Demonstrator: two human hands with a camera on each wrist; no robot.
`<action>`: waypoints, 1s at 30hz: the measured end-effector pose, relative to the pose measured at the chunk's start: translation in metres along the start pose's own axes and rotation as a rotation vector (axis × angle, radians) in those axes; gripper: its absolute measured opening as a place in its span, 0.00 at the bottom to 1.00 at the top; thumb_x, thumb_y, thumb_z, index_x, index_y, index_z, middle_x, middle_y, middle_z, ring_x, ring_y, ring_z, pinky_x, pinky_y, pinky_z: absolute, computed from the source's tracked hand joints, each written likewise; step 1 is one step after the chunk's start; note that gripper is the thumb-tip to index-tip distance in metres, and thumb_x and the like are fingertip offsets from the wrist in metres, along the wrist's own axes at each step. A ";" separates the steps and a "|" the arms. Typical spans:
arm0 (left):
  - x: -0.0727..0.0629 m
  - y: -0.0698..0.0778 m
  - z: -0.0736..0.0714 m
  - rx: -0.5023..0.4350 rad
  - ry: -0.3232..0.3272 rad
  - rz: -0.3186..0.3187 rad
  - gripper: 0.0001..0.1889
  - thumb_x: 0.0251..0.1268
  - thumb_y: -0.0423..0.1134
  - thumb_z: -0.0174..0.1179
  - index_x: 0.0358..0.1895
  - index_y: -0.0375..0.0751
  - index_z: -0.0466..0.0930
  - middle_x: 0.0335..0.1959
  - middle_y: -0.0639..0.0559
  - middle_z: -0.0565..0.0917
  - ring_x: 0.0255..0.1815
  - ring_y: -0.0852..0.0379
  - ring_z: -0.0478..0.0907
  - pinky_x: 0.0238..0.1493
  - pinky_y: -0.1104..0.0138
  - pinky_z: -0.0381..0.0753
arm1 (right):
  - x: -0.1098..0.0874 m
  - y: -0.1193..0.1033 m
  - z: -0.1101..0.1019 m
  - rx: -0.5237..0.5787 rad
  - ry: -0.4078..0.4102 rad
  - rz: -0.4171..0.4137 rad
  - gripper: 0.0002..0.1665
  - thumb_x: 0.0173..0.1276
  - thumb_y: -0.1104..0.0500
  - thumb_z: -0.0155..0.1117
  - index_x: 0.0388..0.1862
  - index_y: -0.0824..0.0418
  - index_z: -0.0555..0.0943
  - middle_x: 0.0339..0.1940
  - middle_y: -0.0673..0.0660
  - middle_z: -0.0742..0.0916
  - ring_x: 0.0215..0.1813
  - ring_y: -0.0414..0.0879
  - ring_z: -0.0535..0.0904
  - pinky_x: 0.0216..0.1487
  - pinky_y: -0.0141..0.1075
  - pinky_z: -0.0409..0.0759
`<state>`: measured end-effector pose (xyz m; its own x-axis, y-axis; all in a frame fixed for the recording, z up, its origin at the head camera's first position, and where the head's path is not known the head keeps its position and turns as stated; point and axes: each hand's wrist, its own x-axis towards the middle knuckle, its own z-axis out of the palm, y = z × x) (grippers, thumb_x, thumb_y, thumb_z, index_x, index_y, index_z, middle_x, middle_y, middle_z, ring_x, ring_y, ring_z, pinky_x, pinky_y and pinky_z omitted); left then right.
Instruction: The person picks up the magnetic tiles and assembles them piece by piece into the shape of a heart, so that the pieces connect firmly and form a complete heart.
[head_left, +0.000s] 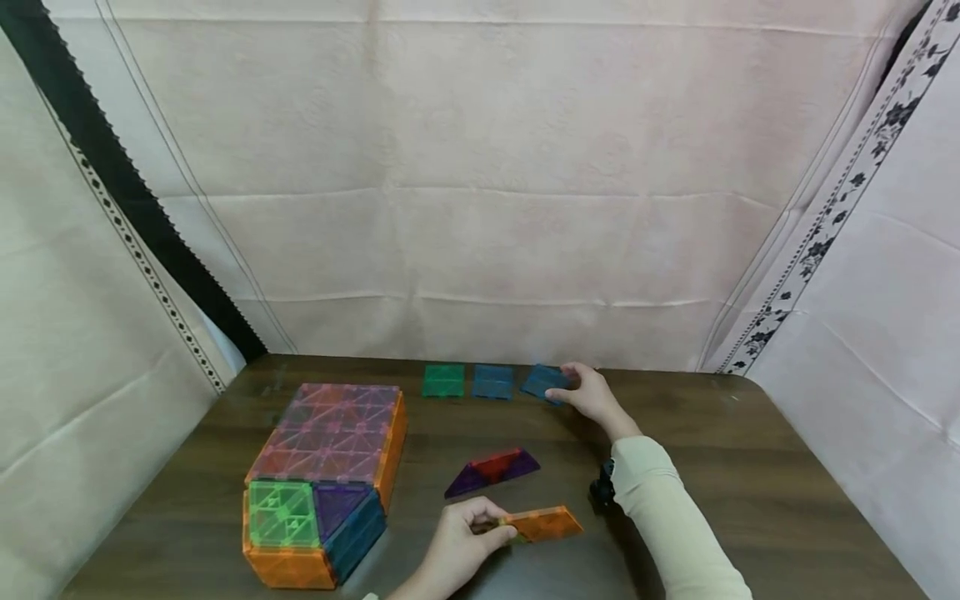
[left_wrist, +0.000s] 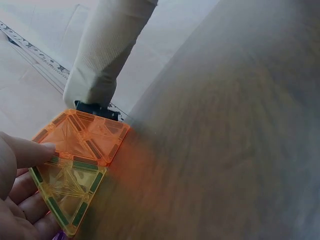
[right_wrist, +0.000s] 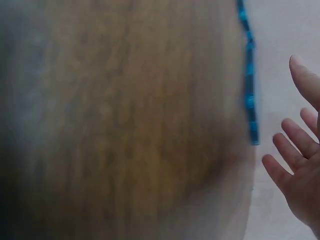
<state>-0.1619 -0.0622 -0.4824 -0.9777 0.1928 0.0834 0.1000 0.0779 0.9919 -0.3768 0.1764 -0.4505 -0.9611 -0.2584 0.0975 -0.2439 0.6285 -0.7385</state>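
Note:
My left hand (head_left: 459,546) pinches a see-through orange magnetic tile piece (head_left: 543,525) near the front of the table. Joined to its edge is a yellow triangular tile (left_wrist: 70,187), clearest in the left wrist view, with the thumb where the two meet. At the back edge, my right hand (head_left: 595,396) reaches to the rightmost blue tile (head_left: 542,382), thumb and finger spread at its right side. The right wrist view shows that hand's fingers apart, with a gap to a blue strip of tile (right_wrist: 251,90). A red and purple tile piece (head_left: 493,471) lies between the hands.
On the left stands a large block of joined tiles, with a pink-purple top (head_left: 330,429), orange sides and a green square (head_left: 283,514) in front. A second blue tile (head_left: 492,382) and a green tile (head_left: 443,380) line the back edge, before a white cloth (head_left: 480,250).

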 end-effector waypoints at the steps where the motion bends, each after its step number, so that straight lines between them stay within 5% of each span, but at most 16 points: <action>1: 0.000 0.000 0.000 -0.005 -0.001 -0.006 0.05 0.56 0.28 0.68 0.35 0.31 0.85 0.33 0.40 0.87 0.28 0.67 0.80 0.29 0.75 0.78 | 0.002 0.002 0.002 -0.001 0.004 0.008 0.40 0.63 0.51 0.70 0.68 0.68 0.67 0.66 0.67 0.74 0.67 0.62 0.67 0.64 0.56 0.67; 15: -0.002 0.006 -0.001 -0.002 0.002 0.023 0.05 0.55 0.31 0.69 0.35 0.33 0.85 0.31 0.42 0.88 0.28 0.67 0.80 0.31 0.74 0.78 | 0.024 0.008 0.017 -0.218 -0.055 0.006 0.49 0.60 0.47 0.72 0.73 0.67 0.61 0.70 0.70 0.69 0.69 0.66 0.64 0.67 0.57 0.64; 30: -0.001 0.004 0.000 0.018 0.004 0.036 0.05 0.55 0.30 0.69 0.35 0.33 0.85 0.32 0.41 0.87 0.29 0.68 0.79 0.32 0.74 0.78 | 0.002 0.008 0.002 -0.368 -0.077 -0.031 0.45 0.58 0.45 0.71 0.68 0.66 0.67 0.63 0.69 0.76 0.64 0.66 0.70 0.60 0.57 0.70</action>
<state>-0.1607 -0.0625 -0.4787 -0.9741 0.1919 0.1197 0.1387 0.0885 0.9864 -0.3800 0.1793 -0.4572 -0.9432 -0.3276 0.0552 -0.3169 0.8375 -0.4452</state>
